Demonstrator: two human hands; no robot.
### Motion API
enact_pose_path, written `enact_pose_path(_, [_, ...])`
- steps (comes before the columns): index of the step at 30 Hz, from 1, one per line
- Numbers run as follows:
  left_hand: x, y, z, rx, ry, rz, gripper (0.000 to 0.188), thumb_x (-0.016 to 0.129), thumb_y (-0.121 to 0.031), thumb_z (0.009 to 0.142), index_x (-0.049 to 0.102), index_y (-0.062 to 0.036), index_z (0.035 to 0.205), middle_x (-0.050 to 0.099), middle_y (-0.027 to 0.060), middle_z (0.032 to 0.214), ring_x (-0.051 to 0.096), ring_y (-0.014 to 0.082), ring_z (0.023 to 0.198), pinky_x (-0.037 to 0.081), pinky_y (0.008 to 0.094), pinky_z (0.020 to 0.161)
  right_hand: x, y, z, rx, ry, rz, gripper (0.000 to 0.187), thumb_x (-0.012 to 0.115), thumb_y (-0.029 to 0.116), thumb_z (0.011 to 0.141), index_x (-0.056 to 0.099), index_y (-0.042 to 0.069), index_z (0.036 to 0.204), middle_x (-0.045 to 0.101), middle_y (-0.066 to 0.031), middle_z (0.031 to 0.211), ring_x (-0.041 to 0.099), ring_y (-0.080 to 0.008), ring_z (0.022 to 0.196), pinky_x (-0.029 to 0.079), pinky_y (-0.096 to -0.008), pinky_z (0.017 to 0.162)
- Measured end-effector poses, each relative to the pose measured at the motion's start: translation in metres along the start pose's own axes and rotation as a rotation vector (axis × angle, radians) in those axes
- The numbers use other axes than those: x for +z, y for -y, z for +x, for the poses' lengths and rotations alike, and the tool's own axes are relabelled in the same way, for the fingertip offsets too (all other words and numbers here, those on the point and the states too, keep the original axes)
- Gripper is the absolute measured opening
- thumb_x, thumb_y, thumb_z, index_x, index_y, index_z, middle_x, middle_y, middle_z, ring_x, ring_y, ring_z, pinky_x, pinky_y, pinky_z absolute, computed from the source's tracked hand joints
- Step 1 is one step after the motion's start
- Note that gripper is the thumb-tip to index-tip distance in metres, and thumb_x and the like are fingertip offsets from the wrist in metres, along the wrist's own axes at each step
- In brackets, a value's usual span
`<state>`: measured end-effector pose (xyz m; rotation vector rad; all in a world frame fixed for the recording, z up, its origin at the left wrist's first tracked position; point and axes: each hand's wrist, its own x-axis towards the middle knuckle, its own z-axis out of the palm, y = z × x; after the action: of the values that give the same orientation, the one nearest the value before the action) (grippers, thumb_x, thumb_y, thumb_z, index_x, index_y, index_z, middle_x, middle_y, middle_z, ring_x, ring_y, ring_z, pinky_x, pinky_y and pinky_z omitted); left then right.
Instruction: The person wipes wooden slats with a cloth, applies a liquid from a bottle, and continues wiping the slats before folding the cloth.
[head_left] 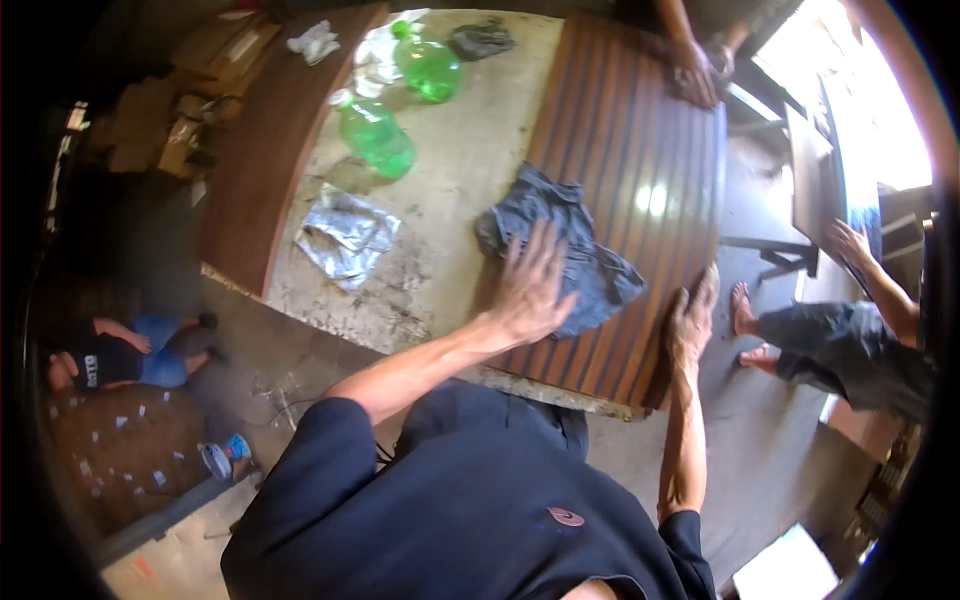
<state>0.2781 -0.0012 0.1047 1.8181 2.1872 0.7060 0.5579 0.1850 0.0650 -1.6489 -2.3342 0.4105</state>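
My left hand [537, 290] lies flat on a crumpled dark grey cloth [600, 280], fingers stretched out and a little apart. Beneath the cloth is a glossy wooden panel [620, 130] with dark and light brown stripes; part of the cloth spreads past the panel's left side onto the pale worktable top [480, 100]. Along the panel's right edge, near its close corner, rests my right hand [692, 315] with its fingers extended. Left of the cloth, a crumpled whitish rag [350, 235] sits on the tabletop.
Two bottles of green liquid, a nearer one [378, 138] and a farther one [427, 65], are on the tabletop. A plain brown panel [260, 150] lies along its left side. Another person's hand [695, 75] touches the striped panel's far end. Other people are at right and left.
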Motion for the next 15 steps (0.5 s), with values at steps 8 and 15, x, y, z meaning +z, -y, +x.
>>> enact_pose_path(8, [0.075, 0.034, 0.037, -0.039, -0.045, 0.099, 0.100, 0.067, -0.052, 0.098, 0.030, 0.0156, 0.161, 0.020, 0.0382, 0.172, 0.014, 0.0528, 0.163, 0.011, 0.0676, 0.130, 0.037, 0.004, 0.016, -0.041, 0.019, 0.032, 0.067, 0.050, 0.029, 0.111, 0.027, 0.009, 0.170, 0.041, -0.0284, 0.164, 0.052, -0.0528, 0.139, 0.048, -0.0544, 0.113])
enact_pose_path(15, [0.066, 0.011, -0.019, 0.003, 0.032, -0.020, 0.079, 0.067, -0.010, 0.093, 0.037, 0.0019, 0.165, 0.022, 0.0298, 0.175, 0.017, 0.0461, 0.165, 0.014, 0.0637, 0.132, 0.011, -0.001, 0.024, 0.077, 0.144, 0.077, 0.066, 0.042, 0.034, 0.113, 0.023, 0.010, 0.171, 0.031, -0.0269, 0.171, 0.044, -0.0492, 0.149, 0.041, -0.0538, 0.122])
